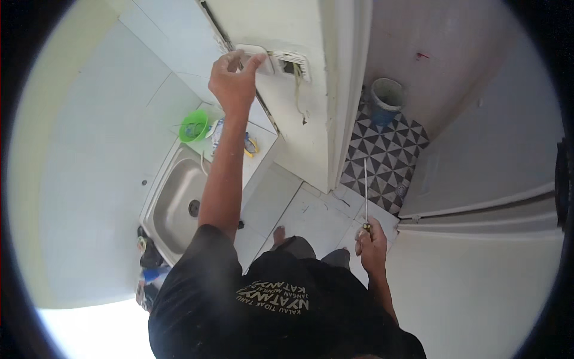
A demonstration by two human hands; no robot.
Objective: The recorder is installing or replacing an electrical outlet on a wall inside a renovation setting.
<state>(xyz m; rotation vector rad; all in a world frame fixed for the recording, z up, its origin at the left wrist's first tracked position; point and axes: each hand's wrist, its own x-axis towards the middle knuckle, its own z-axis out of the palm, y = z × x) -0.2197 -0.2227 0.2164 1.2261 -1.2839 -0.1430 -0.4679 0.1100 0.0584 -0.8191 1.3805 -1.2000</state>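
My left hand [233,84] is raised to the wall and grips a white wall plate [259,60] between thumb and fingers. Right beside that plate, a square wall box [290,67] gapes with a ragged rim, and loose wires [298,96] hang out of it down the wall. Low at my right side, my right hand [373,244] is closed round the handle of a screwdriver [366,191]. Its long thin shaft points away from me, over the floor.
To the left, a steel sink [160,210] is set in a counter holding a green bowl [194,127] and yellow-handled pliers [251,145]. A bucket [387,96] stands on patterned tiles [382,149] beyond the doorway. A grey door [478,161] is at the right.
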